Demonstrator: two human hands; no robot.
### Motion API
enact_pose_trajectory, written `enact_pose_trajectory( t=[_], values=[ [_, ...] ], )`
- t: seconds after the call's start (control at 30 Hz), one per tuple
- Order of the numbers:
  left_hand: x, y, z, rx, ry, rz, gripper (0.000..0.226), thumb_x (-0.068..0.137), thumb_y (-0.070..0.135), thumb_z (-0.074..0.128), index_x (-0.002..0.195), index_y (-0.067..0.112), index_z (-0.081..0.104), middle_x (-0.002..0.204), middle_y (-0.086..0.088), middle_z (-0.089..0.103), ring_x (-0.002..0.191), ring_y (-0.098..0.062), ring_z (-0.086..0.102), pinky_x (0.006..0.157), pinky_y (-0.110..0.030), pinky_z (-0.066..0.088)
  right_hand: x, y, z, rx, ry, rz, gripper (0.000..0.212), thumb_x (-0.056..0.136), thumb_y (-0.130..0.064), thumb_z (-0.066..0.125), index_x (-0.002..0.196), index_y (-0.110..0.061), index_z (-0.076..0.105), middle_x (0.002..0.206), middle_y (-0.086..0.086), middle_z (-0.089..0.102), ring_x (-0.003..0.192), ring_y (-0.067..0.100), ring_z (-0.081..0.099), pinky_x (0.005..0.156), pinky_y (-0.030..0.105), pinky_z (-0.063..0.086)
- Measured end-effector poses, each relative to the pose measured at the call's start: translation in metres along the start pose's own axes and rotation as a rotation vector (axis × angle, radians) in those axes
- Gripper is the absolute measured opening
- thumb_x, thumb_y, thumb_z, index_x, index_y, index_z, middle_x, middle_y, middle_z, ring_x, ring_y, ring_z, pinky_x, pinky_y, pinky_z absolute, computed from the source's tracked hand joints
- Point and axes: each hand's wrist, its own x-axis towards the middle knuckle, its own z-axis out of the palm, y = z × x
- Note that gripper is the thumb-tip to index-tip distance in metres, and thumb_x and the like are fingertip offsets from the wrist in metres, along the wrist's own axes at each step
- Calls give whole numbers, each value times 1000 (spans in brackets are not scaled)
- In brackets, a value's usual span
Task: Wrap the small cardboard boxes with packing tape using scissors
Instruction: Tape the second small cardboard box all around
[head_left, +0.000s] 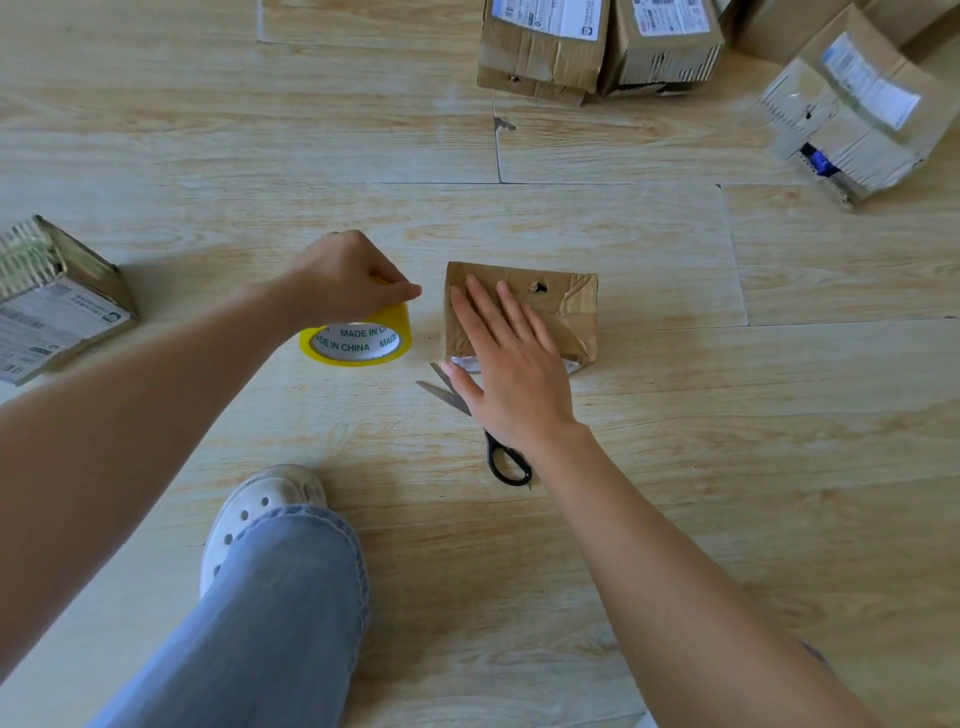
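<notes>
A: In the head view, what were the hands doing?

B: The left hand (345, 278) had its fingers (400, 289) clenched over the top of a yellow roll of clear packing tape (356, 338) standing on the pale wood-grain floor (675, 467). The right hand (511, 364) lay flat, fingers (480, 309) spread and grasping nothing, pressed on a small brown cardboard box (566, 306) just right of the roll.

A: And the scissors?

B: The black-handled steel scissors (470, 415) lay on the floor with blades parted, partly under the right hand, touching or nearly touching the box's near edge. Nobody held them.

A: How far along did it look?

B: I judged this box mid-wrap: shiny tape showed on its top and near edge, though I couldn't tell whether a strip ran to the roll. A taped, labelled box (57, 306) sat at the far left and looked finished. A stack of labelled cardboard boxes (597, 47) and a tape-covered labelled box (847, 114) sat at the top right; whether those needed wrapping I couldn't say.
</notes>
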Motion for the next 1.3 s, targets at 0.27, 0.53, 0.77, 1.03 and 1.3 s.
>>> enact_pose_trajectory(
  t=[0.27, 0.53, 0.77, 1.03, 1.3],
  values=[
    [-1, -2, 9, -6, 0, -48, 32, 84, 50, 65, 100, 26, 76, 98, -1, 74, 63, 3, 48, 49, -20, 33, -23, 36, -6, -2, -20, 44, 68, 101, -40, 41, 156, -15, 10, 163, -1, 5, 150, 16, 1, 123, 34, 0],
    [-2, 1, 7, 0, -30, -44, 32, 85, 49, 65, 101, 24, 76, 98, -2, 73, 64, 0, 49, 51, -20, 36, -32, 43, -8, -20, 0, 38, 69, 101, -30, 42, 155, -11, 4, 163, 3, 0, 150, 17, -2, 122, 33, -1],
    [-15, -5, 7, -137, -149, -26, 19, 93, 39, 57, 105, 32, 71, 112, 1, 65, 96, -18, 56, 71, -27, 42, -88, 21, 25, -18, 206, -98, 19, 80, -8, 70, 97, -4, 60, 100, 12, 66, 86, 28, 66, 73, 37, 52],
    [-17, -4, 1, -178, -249, 54, 17, 92, 26, 59, 105, 37, 62, 91, 3, 60, 82, -15, 56, 61, -21, 40, -93, 13, 41, -18, -227, 129, 32, 99, -32, 47, 125, -13, 50, 130, 2, 50, 119, 19, 48, 95, 31, 39],
    [-15, -5, -1, -214, -263, 65, 12, 89, 28, 63, 90, 40, 59, 85, 4, 61, 76, -12, 56, 60, -25, 42, -88, 10, 41, -4, -212, 324, 45, 97, -36, 53, 133, -11, 43, 132, 4, 46, 119, 20, 48, 93, 30, 41]
  ],
)
